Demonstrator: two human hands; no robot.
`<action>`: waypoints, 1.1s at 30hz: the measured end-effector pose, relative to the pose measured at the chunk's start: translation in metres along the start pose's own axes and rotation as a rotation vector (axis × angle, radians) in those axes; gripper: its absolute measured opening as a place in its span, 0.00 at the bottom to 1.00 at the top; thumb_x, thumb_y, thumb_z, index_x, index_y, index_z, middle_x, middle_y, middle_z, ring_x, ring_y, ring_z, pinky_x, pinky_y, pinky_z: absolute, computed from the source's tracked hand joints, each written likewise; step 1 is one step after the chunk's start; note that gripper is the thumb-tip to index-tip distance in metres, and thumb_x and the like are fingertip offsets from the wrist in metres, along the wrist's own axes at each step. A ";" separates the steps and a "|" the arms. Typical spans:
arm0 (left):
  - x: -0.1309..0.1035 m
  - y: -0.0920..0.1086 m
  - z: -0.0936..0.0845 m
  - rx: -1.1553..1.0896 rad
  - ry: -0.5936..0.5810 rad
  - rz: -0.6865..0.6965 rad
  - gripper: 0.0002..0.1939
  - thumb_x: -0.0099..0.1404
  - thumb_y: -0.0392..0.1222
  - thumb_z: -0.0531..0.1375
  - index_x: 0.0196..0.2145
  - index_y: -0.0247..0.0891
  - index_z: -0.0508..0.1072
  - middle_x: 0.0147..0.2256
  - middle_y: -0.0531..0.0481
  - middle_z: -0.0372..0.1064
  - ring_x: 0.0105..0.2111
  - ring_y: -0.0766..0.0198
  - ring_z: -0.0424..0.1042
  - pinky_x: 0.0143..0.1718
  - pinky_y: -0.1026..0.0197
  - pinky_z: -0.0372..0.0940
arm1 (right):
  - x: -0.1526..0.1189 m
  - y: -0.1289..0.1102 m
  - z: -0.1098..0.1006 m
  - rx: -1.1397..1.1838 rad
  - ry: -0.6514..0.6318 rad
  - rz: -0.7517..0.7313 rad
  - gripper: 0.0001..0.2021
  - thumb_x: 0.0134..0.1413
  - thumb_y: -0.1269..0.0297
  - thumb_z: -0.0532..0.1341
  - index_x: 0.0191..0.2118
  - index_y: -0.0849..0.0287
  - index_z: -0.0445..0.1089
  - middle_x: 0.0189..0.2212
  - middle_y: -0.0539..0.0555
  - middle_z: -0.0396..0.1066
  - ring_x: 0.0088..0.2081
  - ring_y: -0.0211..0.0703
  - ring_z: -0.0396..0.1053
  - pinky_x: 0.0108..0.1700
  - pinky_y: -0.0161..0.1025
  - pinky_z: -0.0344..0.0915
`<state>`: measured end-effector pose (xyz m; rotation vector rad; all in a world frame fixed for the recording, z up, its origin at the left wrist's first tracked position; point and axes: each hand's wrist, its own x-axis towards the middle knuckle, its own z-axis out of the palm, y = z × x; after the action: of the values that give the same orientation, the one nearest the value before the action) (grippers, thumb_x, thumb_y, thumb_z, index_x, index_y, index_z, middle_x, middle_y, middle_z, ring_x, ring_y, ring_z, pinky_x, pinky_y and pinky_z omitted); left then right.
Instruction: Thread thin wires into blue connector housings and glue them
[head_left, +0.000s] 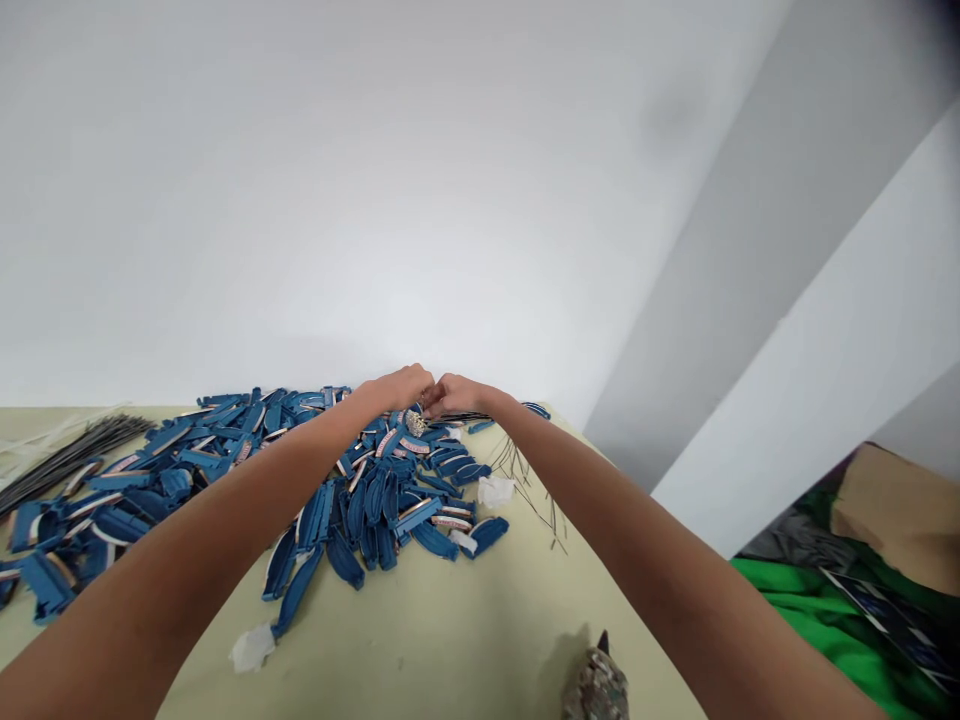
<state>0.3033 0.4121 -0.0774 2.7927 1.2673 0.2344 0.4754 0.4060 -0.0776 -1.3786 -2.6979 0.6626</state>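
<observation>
Both arms stretch forward over the table, and my hands meet near its far edge by the wall. My left hand [407, 386] is closed, its knuckles up, with its fingertips mostly hidden. Touching or almost touching it, my right hand [456, 394] has its fingers pinched together. What they grip is too small and far to make out. Just below the hands shows a pale, speckled clump [415, 423]. Around and beneath it lies a heap of curved blue pieces [379, 495], some with white edges and pink lettered strips. Dark thin strands [469, 416] lie just right of my hands.
A bundle of dark thin rods [82, 455] lies at far left. White scraps [496, 490] and loose thin wires [551, 515] are on the pale table [405, 630]. A camouflage-patterned object [602, 685] is at the near edge. Green cloth [802, 610] and cardboard [900, 510] are lower right.
</observation>
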 end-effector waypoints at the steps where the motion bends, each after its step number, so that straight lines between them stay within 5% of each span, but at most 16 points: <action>1: -0.001 -0.002 0.000 -0.012 0.001 -0.005 0.16 0.70 0.46 0.60 0.51 0.35 0.71 0.49 0.44 0.71 0.44 0.57 0.74 0.45 0.50 0.72 | 0.001 0.000 0.002 0.042 0.011 0.009 0.13 0.64 0.59 0.63 0.49 0.62 0.71 0.47 0.55 0.72 0.44 0.47 0.73 0.45 0.47 0.73; 14: -0.028 -0.034 0.002 -0.253 -0.074 -0.097 0.15 0.70 0.45 0.61 0.50 0.34 0.72 0.47 0.44 0.72 0.42 0.58 0.75 0.43 0.51 0.73 | 0.018 0.004 0.021 0.450 0.062 0.083 0.14 0.65 0.60 0.62 0.51 0.62 0.70 0.48 0.56 0.71 0.44 0.46 0.73 0.45 0.47 0.73; 33: -0.024 -0.024 0.014 -0.231 -0.092 -0.042 0.15 0.70 0.46 0.61 0.49 0.35 0.73 0.49 0.45 0.72 0.45 0.56 0.74 0.45 0.50 0.72 | 0.015 0.032 0.019 0.436 0.049 -0.036 0.12 0.64 0.60 0.63 0.48 0.62 0.72 0.47 0.55 0.72 0.43 0.45 0.73 0.43 0.44 0.73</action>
<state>0.2719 0.4102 -0.0971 2.5502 1.1941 0.2309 0.4861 0.4275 -0.1099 -1.2097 -2.3396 1.1128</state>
